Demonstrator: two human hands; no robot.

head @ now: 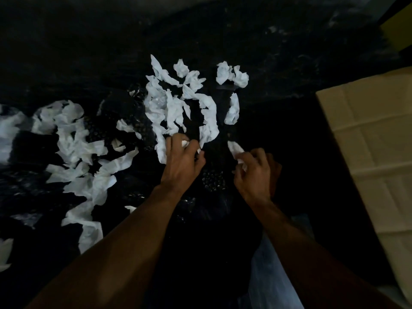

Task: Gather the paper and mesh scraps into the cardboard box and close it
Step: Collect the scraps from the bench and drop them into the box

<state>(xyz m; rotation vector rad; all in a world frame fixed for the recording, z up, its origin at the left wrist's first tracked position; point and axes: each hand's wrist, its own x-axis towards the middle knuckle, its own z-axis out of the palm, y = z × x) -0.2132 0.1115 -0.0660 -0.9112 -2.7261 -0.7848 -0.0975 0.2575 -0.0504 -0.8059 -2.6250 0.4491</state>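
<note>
Cardboard box (367, 141): right edge of frame, mid-height down to lower right. Only a creased tan panel or flap shows. The inside is out of sight, so its contents cannot be told.

Paper scraps (178, 103): white, crumpled, spread over a dark surface (289, 63). One cluster sits at centre just above the hands, another trails from mid-left to lower left, and two balled pieces lie at upper centre-right. All lie outside the box. The longer strips in the centre cluster run mostly top to bottom of the frame.

Mesh scraps (213, 180): dark, glossy, hard to pick out in the low light. One patch lies between the two wrists, with probably more under the mid-left paper.

Left hand (182, 159): centre frame, fingers curled down, pinching small white bits at the lower edge of the centre cluster.

Right hand (256, 172): just right of it, not touching. Its fingers are curled round a paper strip (235, 148) whose long axis runs lower right to upper left, free tip pointing upper left.
</note>
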